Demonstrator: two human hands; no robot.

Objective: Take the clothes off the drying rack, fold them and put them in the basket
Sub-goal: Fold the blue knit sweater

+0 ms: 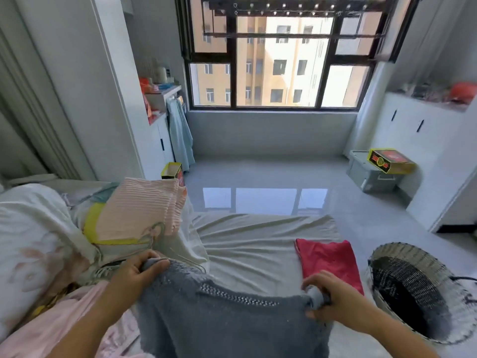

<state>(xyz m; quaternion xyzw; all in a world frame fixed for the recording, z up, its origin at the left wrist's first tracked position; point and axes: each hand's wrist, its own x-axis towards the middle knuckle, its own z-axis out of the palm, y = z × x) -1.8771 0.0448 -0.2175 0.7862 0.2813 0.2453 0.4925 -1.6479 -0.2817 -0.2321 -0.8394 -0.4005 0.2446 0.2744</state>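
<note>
Two-handed hold on grey knit sweater [219, 319], lower centre of frame: left hand [139, 270] and right hand [333, 298] well apart, each clenched on a top corner. Long axis left-right between them. Bare bedsheet [245, 241] just above in frame; wicker basket [418, 251] lower right, nearer right hand.

Bed [247, 236] — red garment [330, 262] on it, clothes [139, 208] heaped at left.

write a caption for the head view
The left hand and right hand hold a grey sweater over the bed, red garment and basket nearby
</note>
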